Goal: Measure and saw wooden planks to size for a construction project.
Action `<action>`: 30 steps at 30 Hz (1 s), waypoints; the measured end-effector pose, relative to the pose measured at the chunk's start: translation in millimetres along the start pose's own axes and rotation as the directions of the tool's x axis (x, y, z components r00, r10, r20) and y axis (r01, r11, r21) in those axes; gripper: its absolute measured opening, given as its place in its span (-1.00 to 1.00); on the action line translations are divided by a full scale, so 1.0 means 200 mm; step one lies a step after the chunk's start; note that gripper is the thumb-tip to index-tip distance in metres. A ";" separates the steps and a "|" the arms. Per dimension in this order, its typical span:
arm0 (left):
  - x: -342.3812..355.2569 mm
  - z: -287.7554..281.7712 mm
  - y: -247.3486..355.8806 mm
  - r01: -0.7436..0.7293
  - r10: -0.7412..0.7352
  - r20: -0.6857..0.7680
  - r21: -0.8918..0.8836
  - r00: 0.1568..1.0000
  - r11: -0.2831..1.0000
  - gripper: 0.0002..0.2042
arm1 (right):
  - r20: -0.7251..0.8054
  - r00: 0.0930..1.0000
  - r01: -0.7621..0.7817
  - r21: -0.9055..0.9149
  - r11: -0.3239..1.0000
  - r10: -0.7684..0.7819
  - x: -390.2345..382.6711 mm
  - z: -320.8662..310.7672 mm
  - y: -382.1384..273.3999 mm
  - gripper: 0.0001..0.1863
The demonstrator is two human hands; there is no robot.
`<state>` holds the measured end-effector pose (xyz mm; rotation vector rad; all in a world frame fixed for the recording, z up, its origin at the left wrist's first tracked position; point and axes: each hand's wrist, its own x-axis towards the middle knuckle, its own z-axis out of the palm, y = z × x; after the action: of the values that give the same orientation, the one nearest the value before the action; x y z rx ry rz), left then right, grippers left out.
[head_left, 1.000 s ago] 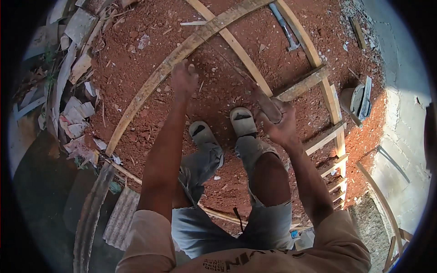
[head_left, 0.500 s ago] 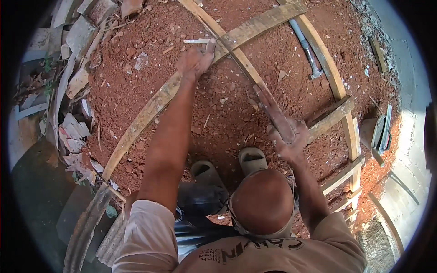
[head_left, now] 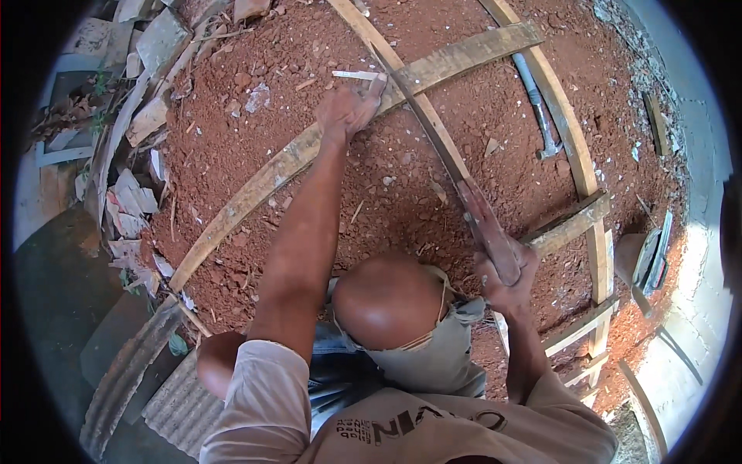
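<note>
My left hand [head_left: 349, 110] is closed on the edge of a long wooden plank [head_left: 255, 185] lying slantwise over red soil. A short pale strip [head_left: 355, 75] sticks out beside its fingers. My right hand [head_left: 506, 271] is wrapped round the handle of what looks like a handsaw [head_left: 487, 220], its reddish rear part broad and its blade seen nearly edge-on. The blade slants up and left, crossing the plank just right of my left hand. Beneath the crossing runs a second wooden batten [head_left: 355, 23]. How deep the blade sits in the wood cannot be made out.
A hammer [head_left: 537, 108] with a blue-grey grip lies right of the saw, beside a curved-looking batten [head_left: 568, 116]. More crosspieces [head_left: 572, 224] lie at right, near a grey wall [head_left: 696, 193]. Broken slabs [head_left: 131, 193] are piled at left. My bent knee [head_left: 390, 301] is below the plank.
My right hand has drawn the saw handle back toward my body. My left hand keeps its hold on the plank. My knee has shifted left and forward, hiding the sandals; the view has shifted slightly.
</note>
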<state>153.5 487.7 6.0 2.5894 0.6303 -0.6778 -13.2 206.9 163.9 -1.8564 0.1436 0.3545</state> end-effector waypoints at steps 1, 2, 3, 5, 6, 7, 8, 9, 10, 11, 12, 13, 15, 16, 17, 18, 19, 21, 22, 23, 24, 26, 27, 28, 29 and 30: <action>0.00 0.01 0.00 -0.017 0.017 -0.026 -0.001 1.000 1.000 -0.07 | 0.015 0.999 0.048 0.013 0.999 -0.049 -0.01 -0.02 -0.04 -0.93; 0.00 0.02 -0.01 -0.043 0.042 -0.077 -0.020 0.996 0.999 -0.08 | -0.007 0.995 0.096 0.031 0.995 -0.096 0.02 -0.01 -0.05 -0.91; 0.00 0.02 -0.01 -0.030 0.030 -0.054 0.001 0.998 1.000 -0.08 | -0.003 1.000 0.025 -0.001 1.000 -0.025 0.06 0.00 -0.07 -0.87; 0.02 0.02 -0.02 -0.079 0.078 -0.022 -0.083 0.997 0.993 -0.13 | -0.066 0.991 -0.117 -0.073 0.990 0.112 0.21 0.06 -0.02 -0.79; 0.02 0.02 -0.03 -0.095 0.088 -0.076 -0.091 0.993 0.991 -0.13 | -0.064 0.997 -0.039 0.009 0.999 0.040 0.32 0.12 0.04 -0.81; 0.02 0.00 -0.03 -0.105 0.102 -0.054 -0.065 0.993 0.992 -0.15 | -0.052 0.998 0.035 0.104 0.994 -0.030 0.41 0.17 0.09 -0.82; 0.02 -0.01 -0.05 -0.132 0.132 -0.010 -0.048 0.991 0.990 -0.17 | -0.067 0.998 0.021 0.087 0.996 -0.015 0.44 0.18 0.15 -0.82; 0.01 -0.02 -0.06 -0.114 0.113 -0.042 -0.037 0.993 0.993 -0.17 | -0.031 0.999 0.022 0.028 0.999 -0.022 0.48 0.21 0.19 -0.78; 0.00 -0.03 -0.07 -0.142 0.143 0.012 -0.083 0.990 0.986 -0.14 | 0.001 0.995 0.098 -0.008 0.995 -0.098 0.50 0.23 0.22 -0.73; -0.01 -0.04 -0.09 -0.151 0.161 0.075 -0.121 0.984 0.981 -0.10 | -0.002 1.000 0.013 -0.036 0.999 -0.013 0.52 0.24 0.25 -0.73; -0.02 -0.04 -0.10 -0.184 0.193 0.059 -0.131 0.979 0.974 -0.10 | -0.073 0.997 0.031 -0.075 0.997 -0.037 0.53 0.26 0.25 -0.66; -0.04 -0.03 -0.11 -0.079 0.078 -0.009 -0.059 0.997 0.995 -0.08 | -0.149 0.978 0.129 -0.103 0.986 -0.143 0.52 0.26 0.23 -0.58; -0.08 -0.02 -0.12 0.044 -0.043 -0.088 0.006 0.995 0.999 -0.07 | -0.218 0.958 0.156 -0.142 0.977 -0.185 0.50 0.27 0.17 -0.51; -0.09 -0.02 -0.12 0.026 -0.023 -0.138 0.020 0.990 0.999 -0.06 | -0.261 0.890 0.332 -0.194 0.923 -0.375 0.49 0.26 0.14 -0.43; -0.10 -0.02 -0.12 0.021 -0.015 -0.121 0.049 0.992 0.999 -0.05 | -0.285 0.914 0.243 -0.189 0.952 -0.290 0.45 0.25 0.10 -0.43; -0.10 -0.02 -0.11 0.016 -0.010 -0.164 0.031 0.986 0.999 -0.05 | -0.155 0.968 0.183 -0.102 0.978 -0.197 0.41 0.22 0.07 -0.41; -0.09 -0.02 -0.11 0.056 -0.062 -0.141 -0.045 0.988 0.997 -0.10 | -0.029 0.985 0.169 -0.045 0.985 -0.170 0.36 0.18 0.05 -0.40; -0.06 -0.03 -0.09 0.115 -0.131 -0.125 -0.133 0.983 0.984 -0.14 | 0.067 0.997 -0.039 -0.043 0.998 0.041 0.19 0.07 0.04 -0.36; -0.05 -0.04 -0.08 0.125 -0.136 -0.131 -0.092 0.982 0.988 -0.19 | 0.058 0.994 0.091 -0.035 0.995 -0.088 0.07 0.00 0.06 -0.35; -0.03 -0.04 -0.07 0.152 -0.154 -0.083 -0.033 0.985 0.988 -0.25 | 0.058 0.972 0.231 -0.052 0.972 -0.228 -0.01 -0.05 0.07 -0.35; -0.03 -0.04 -0.07 0.148 -0.149 -0.086 -0.020 0.985 0.989 -0.30 | 0.064 0.989 0.137 -0.085 0.987 -0.132 -0.04 -0.07 0.09 -0.35; -0.03 -0.05 -0.06 0.151 -0.158 -0.131 -0.057 0.979 0.987 -0.31 | 0.104 0.964 0.261 -0.223 0.939 -0.243 0.00 -0.04 0.14 -0.35; -0.04 -0.06 -0.05 0.183 -0.185 -0.060 -0.041 0.981 0.982 -0.31 | 0.115 0.958 0.284 -0.254 0.925 -0.262 0.08 0.02 0.14 -0.35; -0.05 -0.06 -0.05 0.160 -0.166 -0.098 -0.060 0.981 0.985 -0.31 | 0.086 0.945 0.326 -0.195 0.925 -0.315 0.26 0.13 0.16 -0.36; -0.06 -0.07 -0.05 0.159 -0.163 -0.119 -0.047 0.979 0.986 -0.30 | 0.026 0.975 0.220 -0.103 0.970 -0.219 0.41 0.23 0.18 -0.40; -0.07 -0.08 -0.05 0.163 -0.165 -0.098 -0.033 0.981 0.986 -0.29 | 0.006 0.975 0.220 0.035 0.975 -0.220 0.57 0.33 0.19 -0.43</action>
<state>142.8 498.6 23.7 2.5811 0.8865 -0.5886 73.5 267.4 74.3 -1.8155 -0.0629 0.2057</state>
